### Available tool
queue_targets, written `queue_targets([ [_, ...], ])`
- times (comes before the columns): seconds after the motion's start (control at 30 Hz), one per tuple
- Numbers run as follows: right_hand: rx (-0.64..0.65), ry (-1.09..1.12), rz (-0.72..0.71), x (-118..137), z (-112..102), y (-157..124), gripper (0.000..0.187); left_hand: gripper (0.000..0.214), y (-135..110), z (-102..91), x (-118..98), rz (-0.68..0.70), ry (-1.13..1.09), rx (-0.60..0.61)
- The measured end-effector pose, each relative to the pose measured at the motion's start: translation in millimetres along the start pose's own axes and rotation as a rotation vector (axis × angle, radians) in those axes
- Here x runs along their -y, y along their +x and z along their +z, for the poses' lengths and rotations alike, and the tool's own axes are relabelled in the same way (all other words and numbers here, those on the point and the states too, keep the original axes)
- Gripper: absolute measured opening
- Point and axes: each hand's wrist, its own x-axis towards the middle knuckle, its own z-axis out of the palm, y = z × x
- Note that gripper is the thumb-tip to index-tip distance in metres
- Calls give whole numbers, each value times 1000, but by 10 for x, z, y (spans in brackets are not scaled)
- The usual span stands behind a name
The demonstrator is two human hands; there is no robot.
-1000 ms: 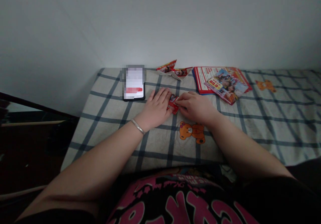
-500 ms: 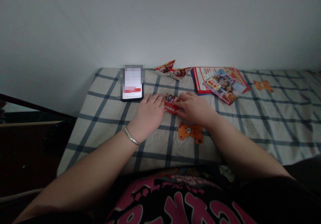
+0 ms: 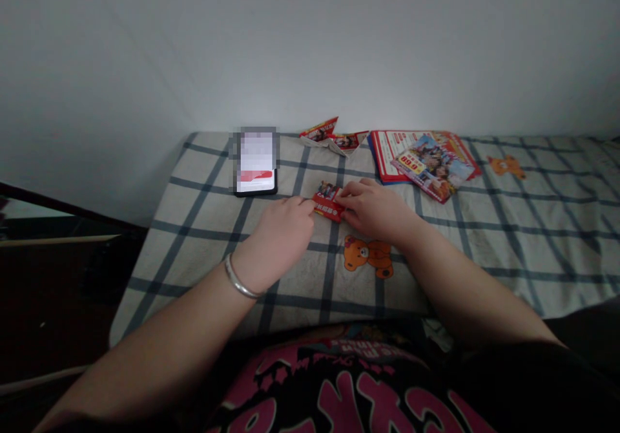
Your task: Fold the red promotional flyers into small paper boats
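A small folded red flyer (image 3: 327,208) with printed pictures and white characters lies on the checked cloth between my hands. My right hand (image 3: 375,210) pinches its right edge, thumb and fingers closed on the paper. Curled fingers of my left hand (image 3: 285,229) meet the left edge; their tips are partly hidden under the hand. Behind the flyer, close to the wall, stands a zigzag-folded paper piece (image 3: 349,142) in red and white. To its right is a stack of flat flyers (image 3: 390,155), with one loose flyer (image 3: 431,168) lying askew on top.
A phone (image 3: 256,184) with a lit, partly blurred screen lies at the back left. The checked cloth (image 3: 203,226) with printed bears covers the surface, which ends at a white wall (image 3: 310,45) behind and drops off at the left.
My left hand has drawn back slightly toward me and its fingers have curled, uncovering more of the folded flyer's left part. My right hand stays nearly still.
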Motion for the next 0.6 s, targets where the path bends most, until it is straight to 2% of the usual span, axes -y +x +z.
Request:
queue_targets([
  [0.3,-18,72,-3,-20,-10,-11,28,32,1,90,41,11,-80,-96],
  [0.6,-45,86,20,-40,7,4,29,42,133,83,31,-22,-157,-88],
])
